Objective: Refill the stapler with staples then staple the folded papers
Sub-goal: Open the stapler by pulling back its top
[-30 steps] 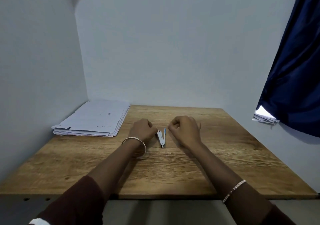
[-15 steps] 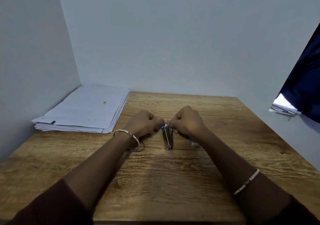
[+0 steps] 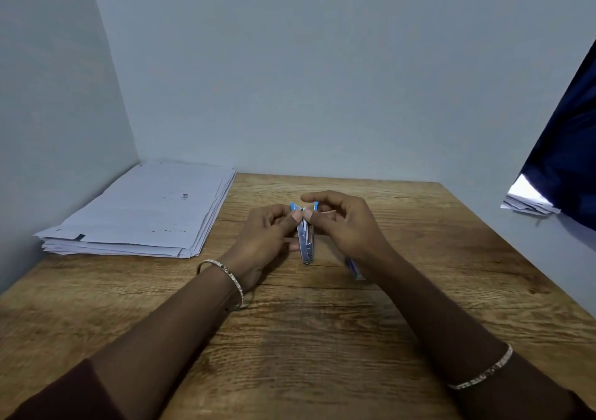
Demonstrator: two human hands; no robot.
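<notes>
- I see a brown wood-grain tabletop [image 3: 322, 339] under the left hand [image 3: 264, 239] and the right hand [image 3: 348, 226].
- A plain pale grey-blue back wall [image 3: 322, 80] rises beyond both hands; a matching side wall [image 3: 48, 113] stands well left of the left hand.
- A dark navy cloth curtain [image 3: 567, 148] hangs well right of the right hand, with a bright patch of daylight [image 3: 524, 190] at its lower edge.

On my feed: bare wooden table [image 3: 322, 355], pale blue-grey walls [image 3: 322, 80], dark blue curtain [image 3: 567, 168] far right.

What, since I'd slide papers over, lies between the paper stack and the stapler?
Head view: the left hand, gripping the stapler, plus a strip of bare table beside the paper stack.
</notes>
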